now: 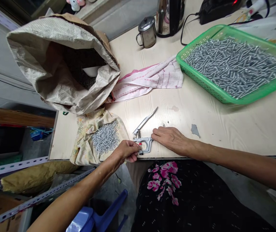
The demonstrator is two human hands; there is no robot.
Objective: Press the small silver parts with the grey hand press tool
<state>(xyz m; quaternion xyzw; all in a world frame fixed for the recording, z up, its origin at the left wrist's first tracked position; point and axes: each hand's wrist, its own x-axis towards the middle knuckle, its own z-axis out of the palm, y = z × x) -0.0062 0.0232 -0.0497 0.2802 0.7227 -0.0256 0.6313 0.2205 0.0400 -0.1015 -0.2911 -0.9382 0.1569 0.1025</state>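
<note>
A grey snap-fastener pliers [148, 144] lies near the table's front edge, its long lever raised and a spring and a red part by its jaw. At the jaw, my left hand [127, 150] has thumb and fingers pinched together; whatever sits between them is too small to make out. My right hand [170, 139] rests on the table with curled fingers gripping the frame's right end. Left of the pliers, a pile of small silver metal pins [105, 137] lies on a yellowish patterned cloth [82, 141].
A big open woven sack [68, 93] with dark contents and a white scoop [91, 71] stands at left. A green basket [212, 91] full of silver pins is at right. Behind are a pink-white towel [150, 79], a metal mug [148, 33] and a kettle [168, 19].
</note>
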